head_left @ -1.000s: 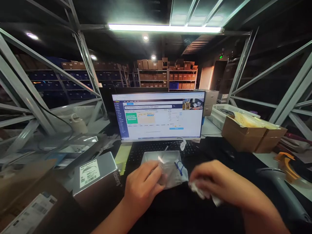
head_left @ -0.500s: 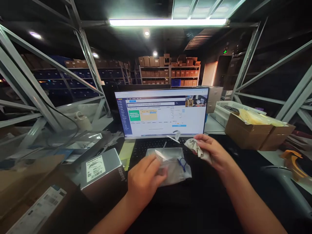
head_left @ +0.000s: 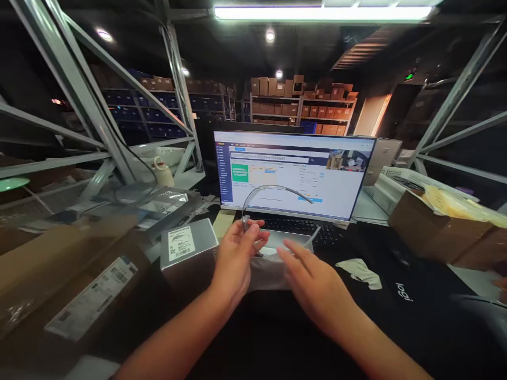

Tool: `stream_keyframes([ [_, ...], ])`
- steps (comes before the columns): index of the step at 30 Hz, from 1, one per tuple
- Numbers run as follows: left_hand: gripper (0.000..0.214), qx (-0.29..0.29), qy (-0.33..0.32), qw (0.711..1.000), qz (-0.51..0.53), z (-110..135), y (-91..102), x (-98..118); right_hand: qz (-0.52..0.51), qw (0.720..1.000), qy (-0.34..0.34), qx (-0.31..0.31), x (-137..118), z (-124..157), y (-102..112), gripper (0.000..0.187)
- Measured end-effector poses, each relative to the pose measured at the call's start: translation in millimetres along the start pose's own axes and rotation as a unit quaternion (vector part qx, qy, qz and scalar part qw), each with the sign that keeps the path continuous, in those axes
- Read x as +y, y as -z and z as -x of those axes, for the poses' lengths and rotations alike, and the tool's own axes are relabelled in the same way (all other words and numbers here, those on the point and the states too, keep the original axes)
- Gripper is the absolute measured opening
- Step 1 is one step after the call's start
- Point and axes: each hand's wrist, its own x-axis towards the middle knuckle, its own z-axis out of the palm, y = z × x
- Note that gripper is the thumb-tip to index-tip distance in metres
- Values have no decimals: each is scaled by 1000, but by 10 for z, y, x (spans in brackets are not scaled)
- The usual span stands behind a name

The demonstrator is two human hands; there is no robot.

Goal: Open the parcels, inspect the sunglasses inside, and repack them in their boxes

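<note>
Partly hidden: clear bag (head_left: 269, 270) under hands.

Light: long ceiling tube lamp (head_left: 322, 11), round spot lamps (head_left: 270, 36), otherwise dim.
Left and right: grey steel rack frames (head_left: 75, 89).
Far: shelves (head_left: 301, 111) stacked with brown cartons.
Near: dark desk (head_left: 400, 322).

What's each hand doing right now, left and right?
Left hand: closed, pinching one end of a thin curved cable.
Right hand: open, fingers spread over the clear plastic bag, holding nothing.
</note>
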Motion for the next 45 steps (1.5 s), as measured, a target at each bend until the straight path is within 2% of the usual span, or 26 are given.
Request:
stream_keyframes([
  [1, 44, -9, 36, 999, 16, -1, 3, 2, 34, 999, 40, 4, -29, 4, -38, 48],
  [3, 48, -65, 100, 992, 28, 7, 12, 4, 98, 990, 93, 27, 39, 26, -49, 40],
  [6, 65, -203, 133, 970, 2, 38, 30, 12, 159, 981, 86, 74, 300, 68, 57, 36],
  [9, 67, -300, 59, 948, -87, 98, 41, 18, 174, 977, 26, 116, 533, 93, 210, 39],
  [12, 46, -337, -60, 906, -250, 151, 46, -26, 162, 975, -23, 147, 658, 89, 303, 36],
  [14, 25, -315, -116, 871, -360, 137, 52, -96, 144, 976, -39, 161, 698, 77, 316, 31],
  [16, 11, -268, -130, 855, -425, 66, 64, -181, 131, 975, -53, 173, 716, 66, 305, 27],
  [18, 18, -216, -116, 871, -425, -46, 84, -254, 123, 974, -61, 180, 716, 56, 287, 23],
  [22, 44, -132, -101, 925, -341, -224, 130, -306, 96, 977, -60, 179, 685, 32, 254, 20],
  [24, 47, -135, -110, 929, -327, -232, 145, -296, 80, 980, -54, 176, 667, 19, 233, 21],
  [28, 32, -165, -151, 910, -349, -137, 148, -265, 67, 980, -54, 179, 639, 18, 196, 21],
  [35, 22, -127, -252, 892, -353, -25, 164, -179, 35, 982, -86, 162, 615, 23, 217, 15],
  [38, 13, -147, -347, 855, -357, 21, 176, -144, 30, 979, -67, 190, 637, -11, 223, 13],
  [40, 15, -173, -407, 823, -356, 62, 182, -133, 29, 976, -63, 205, 662, -28, 224, 12],
  [42, 17, -195, -443, 798, -359, 107, 186, -130, 11, 977, -70, 202, 685, -32, 221, 11],
  [45, 16, -210, -466, 775, -371, 166, 192, -129, -48, 977, -102, 180, 701, -22, 206, 10],
])
